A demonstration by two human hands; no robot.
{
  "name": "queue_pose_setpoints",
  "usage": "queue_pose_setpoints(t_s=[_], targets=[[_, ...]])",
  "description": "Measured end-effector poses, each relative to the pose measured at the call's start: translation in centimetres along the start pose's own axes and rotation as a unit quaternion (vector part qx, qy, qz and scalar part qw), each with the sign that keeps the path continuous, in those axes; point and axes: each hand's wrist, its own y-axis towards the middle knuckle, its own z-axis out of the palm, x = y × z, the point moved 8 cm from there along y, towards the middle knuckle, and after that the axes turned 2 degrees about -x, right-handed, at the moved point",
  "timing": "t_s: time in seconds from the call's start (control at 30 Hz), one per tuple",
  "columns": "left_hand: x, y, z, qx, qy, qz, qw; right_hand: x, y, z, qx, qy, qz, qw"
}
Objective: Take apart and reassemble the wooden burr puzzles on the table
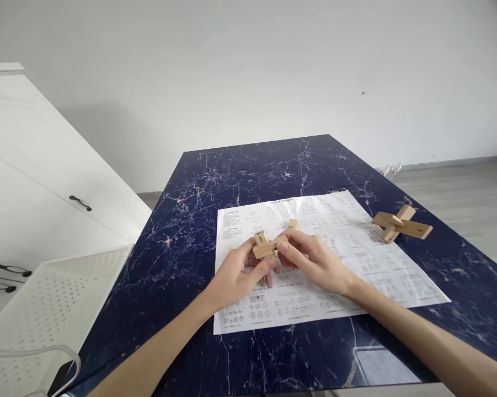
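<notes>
Above the printed instruction sheet, both hands grip a few light wooden puzzle pieces fitted crosswise; a dark mark shows on the upright one. My left hand pinches them from the left, thumb in front. From the right, my right hand closes on the same pieces with thumb and fingers, hiding part of them. Just behind my right fingers, one more wooden piece shows its end; whether it lies on the paper or joins the others I cannot tell.
An assembled wooden cross puzzle rests at the sheet's right edge on the dark blue marbled table. Left of the table are a white cabinet and a perforated white surface with a cable. A wall stands behind.
</notes>
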Motion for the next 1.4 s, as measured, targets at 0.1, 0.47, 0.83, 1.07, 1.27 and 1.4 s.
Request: queue_pose_setpoints(t_s=[0.1, 0.47, 0.83, 1.07, 1.27, 1.4], targets=[[-0.2, -0.1, -0.1, -0.003, 0.002, -0.002, 1.000, 0.4, -0.1, -0.5, -0.019, -0.100, -0.036, 0.994], [0.6, -0.1, -0.2, -0.043, 0.064, -0.034, 0.996, 1.5, -0.7, 0.5, -0.063, -0.228, -0.130, 0.963], [0.6, -0.1, -0.2, -0.134, 0.133, -0.025, 0.982, 4.7, -2.1, 1.4, -0.134, -0.324, -0.279, 0.894], [0.0, -0.2, -0.2, -0.158, 0.134, -0.015, 0.978, 5.5, -2.5, 1.1, -0.156, -0.328, -0.299, 0.883], [0.7, -0.3, -0.7, -0.171, 0.111, -0.043, 0.978, 5.2, -2.6, 1.1, -0.161, -0.332, -0.297, 0.881], [0.6, -0.3, -0.9, -0.174, 0.150, -0.034, 0.973, 5.5, -2.7, 1.5, -0.139, -0.342, -0.319, 0.873]])
